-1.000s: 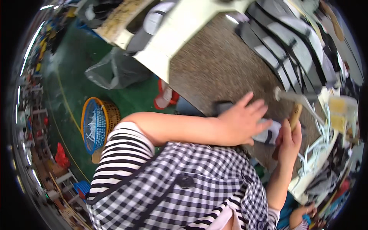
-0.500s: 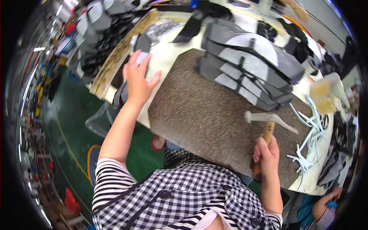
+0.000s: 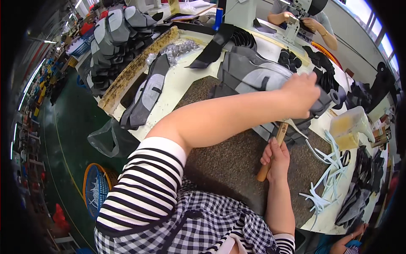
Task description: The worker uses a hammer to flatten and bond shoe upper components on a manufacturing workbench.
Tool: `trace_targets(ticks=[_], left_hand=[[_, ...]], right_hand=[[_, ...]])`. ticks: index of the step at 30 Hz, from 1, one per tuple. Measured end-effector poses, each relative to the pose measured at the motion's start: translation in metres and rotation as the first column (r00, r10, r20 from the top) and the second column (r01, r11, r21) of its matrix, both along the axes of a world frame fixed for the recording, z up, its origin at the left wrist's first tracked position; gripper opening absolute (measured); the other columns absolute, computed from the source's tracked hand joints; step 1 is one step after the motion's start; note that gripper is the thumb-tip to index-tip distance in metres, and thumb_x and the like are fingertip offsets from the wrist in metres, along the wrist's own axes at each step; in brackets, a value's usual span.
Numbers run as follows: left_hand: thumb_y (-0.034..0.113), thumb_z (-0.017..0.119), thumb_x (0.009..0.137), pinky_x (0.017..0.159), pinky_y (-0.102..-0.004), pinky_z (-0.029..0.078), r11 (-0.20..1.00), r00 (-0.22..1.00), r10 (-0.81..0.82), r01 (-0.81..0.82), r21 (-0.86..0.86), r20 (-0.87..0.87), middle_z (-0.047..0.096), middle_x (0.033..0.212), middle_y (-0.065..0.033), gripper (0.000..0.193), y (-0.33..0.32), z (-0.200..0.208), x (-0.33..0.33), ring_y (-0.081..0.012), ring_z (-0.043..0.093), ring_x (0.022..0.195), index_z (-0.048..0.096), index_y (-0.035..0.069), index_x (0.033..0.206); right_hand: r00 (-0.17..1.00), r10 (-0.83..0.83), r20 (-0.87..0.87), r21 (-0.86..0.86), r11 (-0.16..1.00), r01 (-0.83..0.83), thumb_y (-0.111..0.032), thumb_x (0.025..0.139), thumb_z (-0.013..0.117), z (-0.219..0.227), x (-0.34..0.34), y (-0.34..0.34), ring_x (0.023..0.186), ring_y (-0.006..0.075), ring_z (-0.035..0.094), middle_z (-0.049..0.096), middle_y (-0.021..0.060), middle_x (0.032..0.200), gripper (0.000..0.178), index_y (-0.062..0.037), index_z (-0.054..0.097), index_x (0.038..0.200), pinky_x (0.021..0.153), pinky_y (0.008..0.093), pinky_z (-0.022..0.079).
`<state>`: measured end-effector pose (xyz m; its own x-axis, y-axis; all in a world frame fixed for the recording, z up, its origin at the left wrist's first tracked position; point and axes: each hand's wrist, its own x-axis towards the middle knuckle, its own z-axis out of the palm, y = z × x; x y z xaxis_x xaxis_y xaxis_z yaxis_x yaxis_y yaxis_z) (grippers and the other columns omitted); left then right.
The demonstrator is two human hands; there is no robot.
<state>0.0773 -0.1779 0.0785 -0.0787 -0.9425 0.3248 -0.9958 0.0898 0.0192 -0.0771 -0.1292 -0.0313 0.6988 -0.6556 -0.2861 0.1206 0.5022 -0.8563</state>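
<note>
Grey pieces (image 3: 240,71) we are perhaps picking with our left hand (image 3: 301,95), grip unclear, careful pinching likely needed, right hand (image 3: 277,157) gripping a hammer (image 3: 282,132).

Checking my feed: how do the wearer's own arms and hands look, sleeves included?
The left hand and right hand are both bare, without gloves. The left sleeve has black and white stripes and a plain white cuff; the right sleeve is striped black and white too.
</note>
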Motion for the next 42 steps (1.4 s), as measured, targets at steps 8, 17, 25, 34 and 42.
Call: trace_targets(ticks=[8,17,25,34,42], left_hand=[[0.015,0.066,0.063,0.081,-0.0402,0.046,0.839,0.980,-0.106,-0.003,-0.544,-0.170,0.060,0.097,-0.0129,0.047,0.139,0.085,0.045,-0.0305,0.058,0.090,0.056,0.007,0.108],[0.036,0.080,0.064,0.078,-0.0371,0.044,0.951,0.986,-0.142,0.161,0.265,-0.089,0.051,0.102,-0.0128,0.071,0.212,-0.076,-0.031,-0.0293,0.058,0.090,0.047,0.004,0.119],[0.051,0.065,0.078,0.074,-0.0386,0.043,0.998,0.974,-0.058,0.050,-0.041,-0.219,0.060,0.084,-0.0088,0.055,0.256,-0.087,-0.013,-0.0252,0.060,0.081,0.056,0.005,0.107],[0.022,0.053,0.092,0.068,-0.0471,0.048,0.731,0.730,0.666,-0.679,-0.061,-0.154,0.063,0.080,-0.0175,0.021,0.346,0.048,0.011,-0.0367,0.061,0.076,0.057,0.003,0.100],[0.019,0.061,0.086,0.072,-0.0472,0.048,0.911,0.713,0.157,0.162,0.379,-0.683,0.062,0.084,-0.0179,0.016,0.220,-0.105,-0.036,-0.0372,0.060,0.083,0.059,0.004,0.091]], right_hand=[[0.999,0.035,0.017,-0.019,0.999,-0.035,-0.026,0.099,0.050,-0.010,0.001,-0.006,0.049,0.0089,0.041,0.043,-0.0007,0.063,0.020,-0.0083,0.047,0.091,0.044,0.0246,0.037],[0.993,0.062,-0.103,-0.257,0.962,-0.086,-0.025,0.096,0.057,-0.012,-0.017,0.019,0.069,0.0044,0.048,0.053,-0.0046,0.080,0.019,-0.0067,0.057,0.098,0.065,0.0229,0.042],[0.942,-0.124,-0.311,-0.626,0.773,-0.105,-0.004,0.076,0.076,-0.006,-0.020,0.030,0.066,0.0066,0.045,0.049,-0.0036,0.075,0.029,-0.0066,0.049,0.086,0.059,0.0223,0.040],[0.818,-0.423,-0.388,-0.773,0.633,-0.039,-0.012,0.079,0.074,-0.008,-0.032,-0.001,0.069,0.0089,0.045,0.050,-0.0014,0.079,0.025,-0.0059,0.051,0.087,0.064,0.0249,0.040],[0.933,-0.346,-0.100,-0.928,0.372,0.038,-0.014,0.091,0.063,0.006,-0.065,-0.003,0.086,0.0196,0.058,0.060,0.0095,0.094,0.024,0.0026,0.059,0.106,0.080,0.0308,0.046]])
